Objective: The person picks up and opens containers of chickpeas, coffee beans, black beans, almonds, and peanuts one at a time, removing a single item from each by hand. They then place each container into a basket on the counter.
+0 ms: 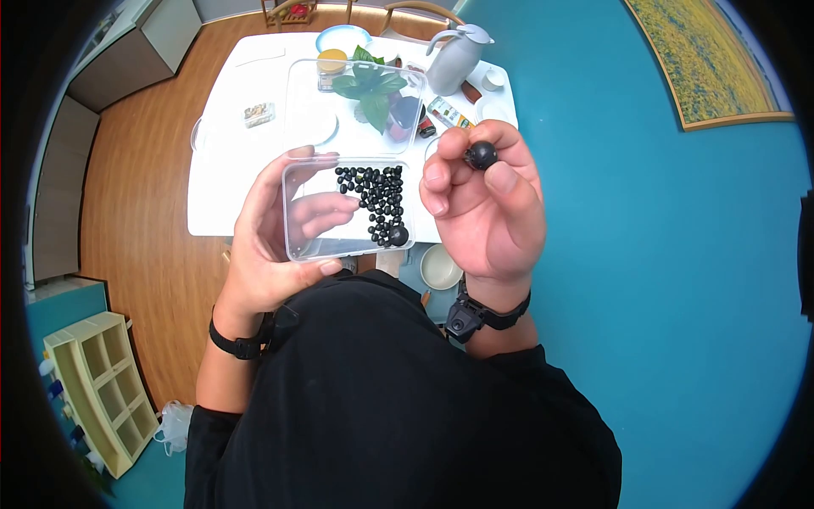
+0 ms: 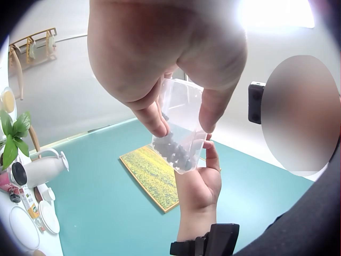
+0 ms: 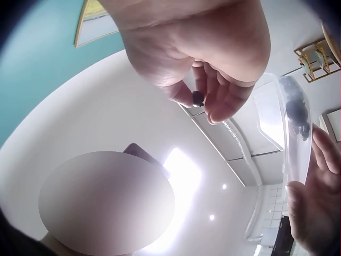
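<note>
In the head view my left hand (image 1: pixel 267 229) grips a clear plastic box (image 1: pixel 309 248) by its side, thumb along the near edge and fingers spread behind it. The box is tilted up, its see-through lid (image 1: pixel 297 102) standing open on the far side. Many small black oval beans (image 1: pixel 381 191) lie toward its right half, with one larger dark ball (image 1: pixel 398 235) in the near right corner. Right of the box, my right hand (image 1: pixel 496 208) pinches a similar black ball (image 1: pixel 483 155) between thumb and fingertips, palm facing me. The right wrist view also shows this pinched ball (image 3: pixel 198 98).
Behind the box stands a white table (image 1: pixel 220 170) with a green plant (image 1: pixel 370 85), a grey jug (image 1: pixel 458 61), a yellow-lidded jar (image 1: pixel 331 64) and a small packet (image 1: pixel 259 114). A pale bowl (image 1: pixel 441 267) sits below the table edge. A cream shelf unit (image 1: pixel 106 390) is at lower left.
</note>
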Demonstrator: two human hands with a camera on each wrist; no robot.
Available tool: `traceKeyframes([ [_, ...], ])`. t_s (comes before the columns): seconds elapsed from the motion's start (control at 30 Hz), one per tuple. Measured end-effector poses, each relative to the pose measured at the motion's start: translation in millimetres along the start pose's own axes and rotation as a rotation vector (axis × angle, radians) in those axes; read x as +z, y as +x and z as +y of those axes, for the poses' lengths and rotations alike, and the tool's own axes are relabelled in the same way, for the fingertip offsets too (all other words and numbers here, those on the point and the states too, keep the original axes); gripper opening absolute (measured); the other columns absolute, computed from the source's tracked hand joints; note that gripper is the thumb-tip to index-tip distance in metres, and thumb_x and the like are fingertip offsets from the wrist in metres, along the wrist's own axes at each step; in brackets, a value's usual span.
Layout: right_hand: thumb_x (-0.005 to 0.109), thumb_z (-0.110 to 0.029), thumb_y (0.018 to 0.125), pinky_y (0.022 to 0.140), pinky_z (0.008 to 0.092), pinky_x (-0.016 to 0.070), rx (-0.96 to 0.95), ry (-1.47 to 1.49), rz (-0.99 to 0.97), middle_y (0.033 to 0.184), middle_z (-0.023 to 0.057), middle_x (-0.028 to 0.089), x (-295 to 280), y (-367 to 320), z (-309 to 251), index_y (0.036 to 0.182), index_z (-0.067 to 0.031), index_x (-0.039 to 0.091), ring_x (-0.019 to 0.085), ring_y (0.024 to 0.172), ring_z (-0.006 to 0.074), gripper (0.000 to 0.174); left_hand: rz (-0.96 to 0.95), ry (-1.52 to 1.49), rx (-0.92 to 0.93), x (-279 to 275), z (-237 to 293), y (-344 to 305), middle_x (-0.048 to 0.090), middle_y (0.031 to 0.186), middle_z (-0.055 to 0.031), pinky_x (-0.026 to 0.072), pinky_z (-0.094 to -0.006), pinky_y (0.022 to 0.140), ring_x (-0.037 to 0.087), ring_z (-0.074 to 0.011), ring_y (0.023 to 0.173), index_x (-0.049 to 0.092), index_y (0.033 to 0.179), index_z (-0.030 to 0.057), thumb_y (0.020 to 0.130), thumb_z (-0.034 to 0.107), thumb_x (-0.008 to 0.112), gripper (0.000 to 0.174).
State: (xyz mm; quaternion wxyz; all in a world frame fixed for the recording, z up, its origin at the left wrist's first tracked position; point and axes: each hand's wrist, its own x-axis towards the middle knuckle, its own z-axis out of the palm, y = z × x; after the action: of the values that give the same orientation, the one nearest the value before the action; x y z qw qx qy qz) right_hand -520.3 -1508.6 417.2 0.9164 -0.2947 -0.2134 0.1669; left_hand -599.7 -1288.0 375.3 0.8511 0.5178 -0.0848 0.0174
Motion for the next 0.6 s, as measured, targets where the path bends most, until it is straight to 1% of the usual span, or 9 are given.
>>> traceKeyframes([
  [0.07, 0.061, -0.009, 0.098, 0.074, 0.0362, 0.0551, -0.023, 0.014, -0.057, 0.116, 0.0228, 0.066, -4.4, 0.2, -1.0, 0.121, -0.0003, 0.056, 0.069, 0.096, 0.0273, 0.025, -0.002, 0.0, 0.001, 0.0, 0.0, 0.3, 0.041, 0.148, -0.0235, 0.051, -0.0431, 0.106, 0.061, -0.0315, 0.122, 0.026, 0.154, 0.001, 0.068, 0.0, 0.086, 0.104],
  [0.3, 0.065, -0.008, 0.096, 0.073, 0.0383, 0.0571, -0.056, 0.044, -0.05, 0.111, 0.0227, 0.067, -5.8, -0.5, -1.2, 0.122, 0.0003, 0.056, 0.07, 0.095, 0.0269, 0.028, -0.006, 0.004, 0.001, -0.1, -0.3, 1.4, 0.041, 0.148, -0.0233, 0.0509, -0.0434, 0.106, 0.061, -0.0318, 0.122, 0.026, 0.154, 0.0011, 0.068, 0.0, 0.086, 0.104],
  [0.47, 0.065, -0.01, 0.097, 0.071, 0.0367, 0.0602, -0.082, -0.019, -0.032, 0.109, 0.023, 0.068, -2.7, -1.5, -2.1, 0.121, 0.0011, 0.057, 0.071, 0.092, 0.0268, 0.028, -0.007, 0.003, 0.01, -0.1, -2.0, 1.9, 0.041, 0.148, -0.0231, 0.0511, -0.0435, 0.106, 0.061, -0.0317, 0.122, 0.026, 0.154, 0.0014, 0.068, 0.0, 0.086, 0.104],
  [0.6, 0.064, -0.01, 0.097, 0.07, 0.0355, 0.0605, -0.092, -0.023, -0.045, 0.108, 0.0226, 0.068, -2.6, -0.9, -2.5, 0.119, 0.0019, 0.058, 0.072, 0.092, 0.0261, 0.026, -0.007, 0.01, 0.003, 0.1, -1.3, 2.5, 0.041, 0.148, -0.0229, 0.0511, -0.0433, 0.106, 0.061, -0.0314, 0.121, 0.026, 0.154, 0.0018, 0.068, 0.001, 0.086, 0.104],
])
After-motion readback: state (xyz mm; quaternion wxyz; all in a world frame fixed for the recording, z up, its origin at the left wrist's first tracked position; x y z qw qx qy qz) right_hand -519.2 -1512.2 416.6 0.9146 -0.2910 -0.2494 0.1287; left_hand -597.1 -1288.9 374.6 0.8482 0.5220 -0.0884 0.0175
